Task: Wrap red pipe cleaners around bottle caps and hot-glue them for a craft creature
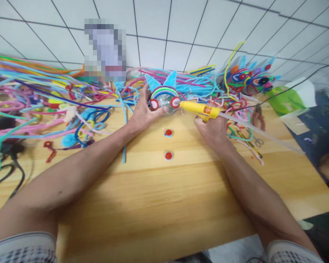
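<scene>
A clear ball ornament (pixel 164 99) with blue pipe-cleaner ears, striped bands and two red-and-white discs stands at the back middle of the table. My left hand (pixel 146 111) is closed round its left side, thumb across the front. My right hand (pixel 212 129) grips a yellow hot glue gun (pixel 200 108), whose nozzle meets the right-hand disc; I cannot tell whether glue is coming out. A long translucent glue stick (pixel 263 133) sticks out behind the gun. Two small red discs with pale rims, one nearer the ornament (pixel 168 133) and one lower (pixel 168 156), lie on the wood.
Many pipe cleaners (pixel 52 98) are heaped along the back and left of the wooden table (pixel 142 204). Two finished-looking animal heads (pixel 248 78) sit at the back right. Pliers (pixel 259 118), scissors (pixel 258 141) and a green packet (pixel 283 100) lie on the right. A black cable crosses there.
</scene>
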A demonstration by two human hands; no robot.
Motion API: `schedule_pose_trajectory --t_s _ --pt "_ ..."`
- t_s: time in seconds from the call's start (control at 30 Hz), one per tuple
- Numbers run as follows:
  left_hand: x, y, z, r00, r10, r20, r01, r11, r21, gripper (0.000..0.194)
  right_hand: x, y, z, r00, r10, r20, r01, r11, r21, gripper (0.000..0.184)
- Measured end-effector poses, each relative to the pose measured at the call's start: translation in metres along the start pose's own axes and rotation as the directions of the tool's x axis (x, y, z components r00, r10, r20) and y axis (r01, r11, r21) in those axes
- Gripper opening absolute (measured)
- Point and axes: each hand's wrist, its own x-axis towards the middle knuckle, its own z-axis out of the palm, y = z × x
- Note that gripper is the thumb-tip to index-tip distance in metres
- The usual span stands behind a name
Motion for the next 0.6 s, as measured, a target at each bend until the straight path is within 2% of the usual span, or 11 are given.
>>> schedule_pose_trajectory --t_s 0.2,0.4,0.6 --pt "-0.001 0.001 0.0 0.997 -0.073 0.006 0.074 0.997 -0.027 0.127 0.0 -0.005 -0.004 0.998 0.027 0.053 -0.028 1.0 0.012 0.019" --pt "-0.001 0.008 -0.001 0.996 -0.09 0.008 0.09 0.995 -0.03 0.126 -0.001 -0.004 -0.003 1.0 0.024 0.007 -0.024 0.999 0.025 0.022" --pt "-0.001 0.009 -0.001 0.995 -0.101 0.003 0.101 0.995 -0.025 0.127 -0.001 -0.004 -0.003 0.999 0.031 0.02 -0.032 0.999 0.029 0.017"
